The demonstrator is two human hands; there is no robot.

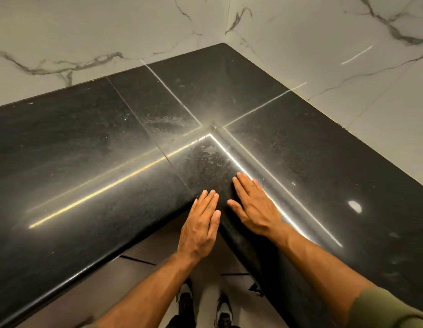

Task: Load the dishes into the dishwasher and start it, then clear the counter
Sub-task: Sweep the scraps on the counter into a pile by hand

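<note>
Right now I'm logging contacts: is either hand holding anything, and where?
Nothing is held. The left hand and right hand lie flat, fingers straight, on the black counter.

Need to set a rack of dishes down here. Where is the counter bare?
Both arms of the black counter show bare stone: the left run along the marble wall, the right run, and the back corner. Only the inner corner is taken, by the left hand and right hand.
</note>
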